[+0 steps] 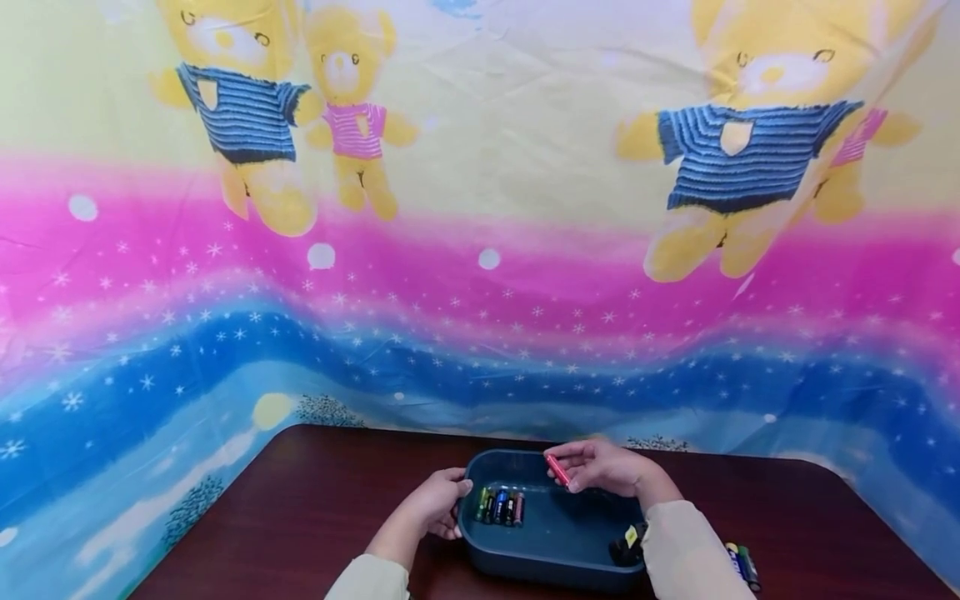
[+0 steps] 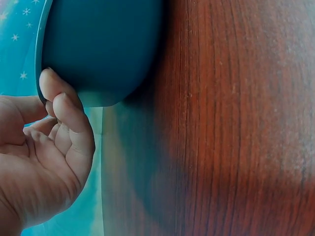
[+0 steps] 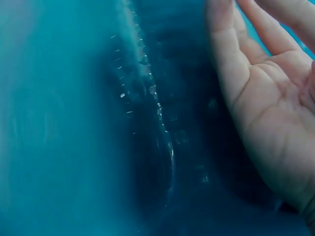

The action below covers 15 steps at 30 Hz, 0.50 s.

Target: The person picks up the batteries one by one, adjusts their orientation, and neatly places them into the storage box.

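A dark blue-green plastic tub [image 1: 558, 533] stands on the table. My left hand [image 1: 433, 504] grips its left rim; in the left wrist view, the fingers [image 2: 71, 115] curl against the tub wall [image 2: 106, 44] from outside. Over the tub's far side my right hand [image 1: 606, 468] pinches a red battery [image 1: 557, 470], held at a slant. Inside the tub, at the left, several batteries [image 1: 500, 507] lie side by side in a row. In the right wrist view the palm [image 3: 270, 108] is at the right, above the tub floor [image 3: 59, 137]; the battery is out of sight there.
A small black item with a yellow label [image 1: 631, 536] sits in the tub's right end, partly behind the right sleeve [image 1: 690, 550]. More batteries [image 1: 742, 567] lie on the dark wood table [image 1: 330, 492] to the right. A printed cloth [image 1: 480, 208] hangs behind the table.
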### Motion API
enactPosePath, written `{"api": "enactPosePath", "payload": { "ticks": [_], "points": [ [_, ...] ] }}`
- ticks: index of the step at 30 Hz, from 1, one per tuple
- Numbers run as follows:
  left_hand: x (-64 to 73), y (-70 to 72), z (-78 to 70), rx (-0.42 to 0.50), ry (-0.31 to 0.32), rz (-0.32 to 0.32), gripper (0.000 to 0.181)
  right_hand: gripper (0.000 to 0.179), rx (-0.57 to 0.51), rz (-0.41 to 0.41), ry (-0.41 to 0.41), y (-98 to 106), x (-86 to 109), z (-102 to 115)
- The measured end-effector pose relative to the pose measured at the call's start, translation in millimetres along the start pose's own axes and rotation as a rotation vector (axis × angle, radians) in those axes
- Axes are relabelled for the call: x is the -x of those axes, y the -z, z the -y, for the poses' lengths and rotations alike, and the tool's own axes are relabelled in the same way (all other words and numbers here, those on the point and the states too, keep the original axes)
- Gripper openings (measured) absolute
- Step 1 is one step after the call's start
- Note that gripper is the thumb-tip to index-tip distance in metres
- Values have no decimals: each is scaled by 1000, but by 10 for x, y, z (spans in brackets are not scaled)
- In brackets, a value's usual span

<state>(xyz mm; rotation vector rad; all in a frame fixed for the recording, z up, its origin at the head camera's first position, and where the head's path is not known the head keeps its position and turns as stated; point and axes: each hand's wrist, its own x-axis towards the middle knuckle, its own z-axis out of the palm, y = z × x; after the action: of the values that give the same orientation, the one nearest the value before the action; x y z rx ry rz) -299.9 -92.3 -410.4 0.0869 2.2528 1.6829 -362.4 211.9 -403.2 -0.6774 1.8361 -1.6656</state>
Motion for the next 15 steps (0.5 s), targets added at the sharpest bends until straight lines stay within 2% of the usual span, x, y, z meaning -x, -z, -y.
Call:
{"api": "enactPosePath", "payload": {
  "ticks": [8,15],
  "points": [
    [15,-6,1,7,10,-9,40,59,72,83,-120,-100,-76,10],
    [9,-31,6,13,4,-16,40,52,164,47,-178,-175,-147,9]
  ]
}}
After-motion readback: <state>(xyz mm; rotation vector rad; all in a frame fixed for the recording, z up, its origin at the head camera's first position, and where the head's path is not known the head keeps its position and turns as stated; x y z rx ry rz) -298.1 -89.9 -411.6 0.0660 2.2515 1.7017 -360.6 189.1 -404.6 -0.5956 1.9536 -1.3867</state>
